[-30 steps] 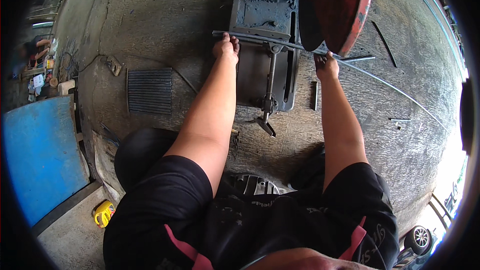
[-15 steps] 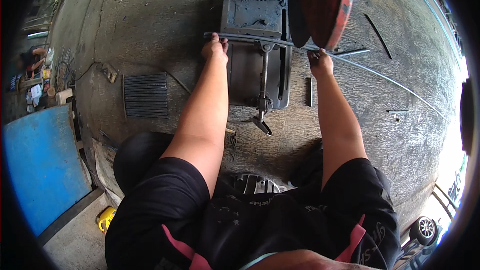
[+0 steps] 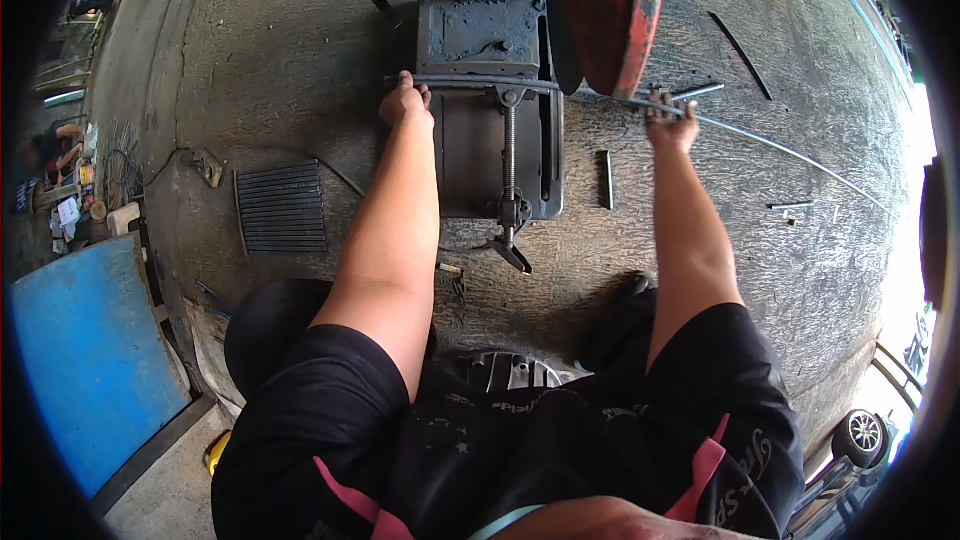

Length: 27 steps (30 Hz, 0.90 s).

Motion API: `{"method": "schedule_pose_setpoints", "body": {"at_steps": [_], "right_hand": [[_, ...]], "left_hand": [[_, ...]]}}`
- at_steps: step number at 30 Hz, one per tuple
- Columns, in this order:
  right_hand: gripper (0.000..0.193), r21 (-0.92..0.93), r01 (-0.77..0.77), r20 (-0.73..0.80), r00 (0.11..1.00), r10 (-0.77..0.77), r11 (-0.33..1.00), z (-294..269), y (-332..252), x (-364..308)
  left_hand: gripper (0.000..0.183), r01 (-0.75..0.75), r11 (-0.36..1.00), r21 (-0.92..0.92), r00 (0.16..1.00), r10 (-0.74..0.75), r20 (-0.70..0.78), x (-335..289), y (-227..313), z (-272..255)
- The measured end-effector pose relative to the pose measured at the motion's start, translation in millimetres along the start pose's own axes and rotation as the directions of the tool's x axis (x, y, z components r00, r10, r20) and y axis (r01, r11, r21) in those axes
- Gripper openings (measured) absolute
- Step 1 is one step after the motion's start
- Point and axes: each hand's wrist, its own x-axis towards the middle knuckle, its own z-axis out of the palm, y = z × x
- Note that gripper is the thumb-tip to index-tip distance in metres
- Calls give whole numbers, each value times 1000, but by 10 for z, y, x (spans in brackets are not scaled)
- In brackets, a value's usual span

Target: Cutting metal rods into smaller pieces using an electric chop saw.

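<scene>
A cut-off saw stands before me with a red disc guard [image 3: 640, 20], a grey base [image 3: 470, 155] and a threaded clamp screw [image 3: 511, 145]. Across its base, against the fence, lies a long thin metal rod [image 3: 790, 152] reaching far out to the right. My left hand [image 3: 407, 103] is closed around the rod's left end, beside the base. Right of the guard, my right hand [image 3: 671, 122] has its fingers bent over the same rod. The lower edge of the disc is partly hidden by the guard.
A row of cut bars [image 3: 281, 207] lies on the floor at the left. Short metal offcuts [image 3: 607, 180] and a dark strip [image 3: 740, 55] lie to the right. A blue panel [image 3: 95, 360] stands at the far left. A person's arm [image 3: 70, 145] shows beyond it.
My right hand has moved right along the rod, away from the disc guard. My left hand stays at the rod's left end. The whole view has shifted slightly.
</scene>
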Motion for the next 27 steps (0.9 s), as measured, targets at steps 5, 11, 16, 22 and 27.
{"method": "schedule_pose_setpoints", "body": {"at_steps": [5,11,16,22,27], "right_hand": [[34,-49,-97,-101,991,91,994,115,-397,235],[13,-131,49,-171,983,-71,990,56,-338,408],[6,-229,81,-47,994,-94,970,56,-388,462],[7,-261,112,-74,988,-136,959,186,-394,379],[6,-328,100,-88,987,-135,939,297,-410,203]], "left_hand": [[22,-62,992,113,997,66,-32,-5,-17,27],[31,-86,988,126,995,91,-34,-87,4,8],[32,-93,986,135,995,99,-33,-116,11,3],[32,-87,988,130,996,90,-19,-120,30,1],[31,-92,988,124,996,94,-5,-104,21,-2]]}}
